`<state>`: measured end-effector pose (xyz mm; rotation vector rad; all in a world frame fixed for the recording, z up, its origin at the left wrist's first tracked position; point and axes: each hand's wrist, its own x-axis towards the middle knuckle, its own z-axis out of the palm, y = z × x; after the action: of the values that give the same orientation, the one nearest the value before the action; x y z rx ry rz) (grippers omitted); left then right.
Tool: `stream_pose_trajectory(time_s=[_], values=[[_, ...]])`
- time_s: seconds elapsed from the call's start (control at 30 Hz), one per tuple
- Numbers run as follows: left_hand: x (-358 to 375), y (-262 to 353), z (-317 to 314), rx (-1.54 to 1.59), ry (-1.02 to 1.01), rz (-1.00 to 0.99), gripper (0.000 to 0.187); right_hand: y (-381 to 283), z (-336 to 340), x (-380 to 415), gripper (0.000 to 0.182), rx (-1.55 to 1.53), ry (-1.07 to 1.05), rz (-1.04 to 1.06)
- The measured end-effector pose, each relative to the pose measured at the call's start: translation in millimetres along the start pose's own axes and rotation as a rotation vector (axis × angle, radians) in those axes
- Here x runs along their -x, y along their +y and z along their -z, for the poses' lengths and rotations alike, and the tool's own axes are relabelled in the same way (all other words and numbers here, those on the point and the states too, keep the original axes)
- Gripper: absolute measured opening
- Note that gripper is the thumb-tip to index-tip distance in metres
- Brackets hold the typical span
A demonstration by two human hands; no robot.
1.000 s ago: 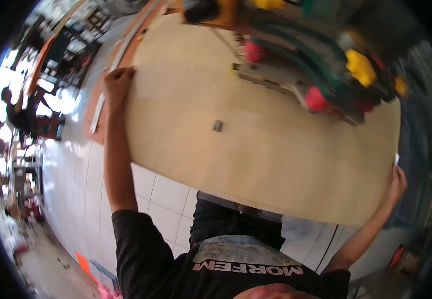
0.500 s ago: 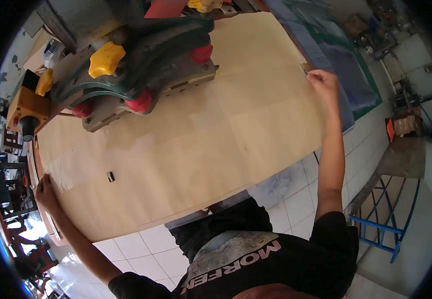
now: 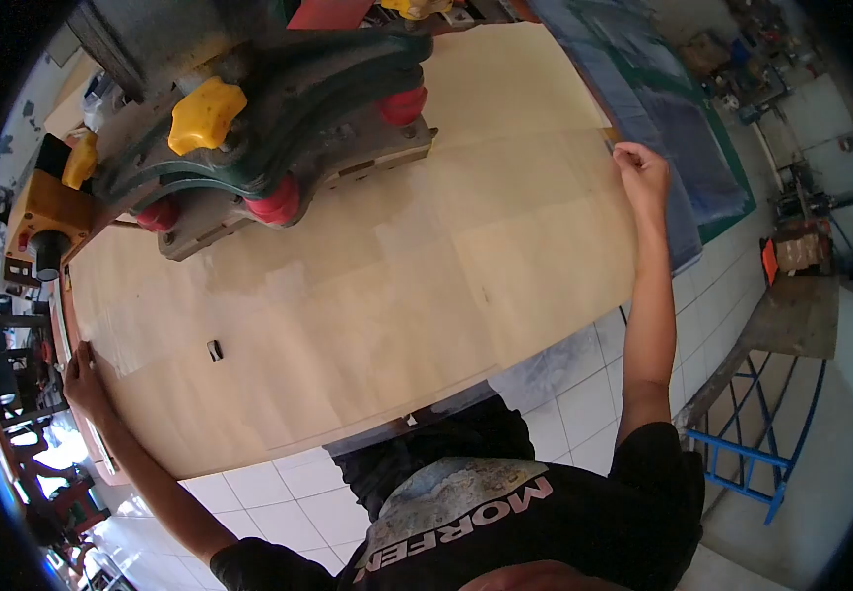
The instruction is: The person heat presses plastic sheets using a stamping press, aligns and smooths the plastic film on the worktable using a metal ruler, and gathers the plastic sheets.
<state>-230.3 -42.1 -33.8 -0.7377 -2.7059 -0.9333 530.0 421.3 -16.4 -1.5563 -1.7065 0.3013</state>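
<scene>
A large tan sheet (image 3: 348, 315), which looks like brown paper, spreads across the table in front of me. At its left edge, my left hand (image 3: 85, 382) is closed, with the fingertips gripping the border. My right hand (image 3: 645, 182) is curled closed beside the right edge, near the far corner. What its fingers hold, if anything, is hidden. A small black object with a pale face (image 3: 215, 351) lies on the sheet's left part, too small to name.
A heavy green machine arm (image 3: 289, 128) with yellow knobs (image 3: 207, 115) and red rubber feet (image 3: 274, 201) overhangs the sheet's far left. An orange control box (image 3: 50, 212) sits beside it. Blue-grey sheeting (image 3: 643, 128) lies right, and a blue metal frame (image 3: 756, 448) stands on the floor.
My right hand has shifted slightly right and down along the sheet's edge, its fingers more curled. The left hand stays at the left edge. The view has tilted slightly.
</scene>
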Motion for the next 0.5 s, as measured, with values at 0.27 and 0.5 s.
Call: stream_pose_trajectory(time_s=[0.27, 0.5], values=[[3, 7, 1, 0.036, -0.003, 0.007, 0.040, -6, -2, 3, 0.016, 0.069, -0.003, 0.042], [-2, -2, 0, 0.141, -0.033, 0.030, 0.042, -4, -5, 1, 0.016, 0.021, 0.027, 0.052]])
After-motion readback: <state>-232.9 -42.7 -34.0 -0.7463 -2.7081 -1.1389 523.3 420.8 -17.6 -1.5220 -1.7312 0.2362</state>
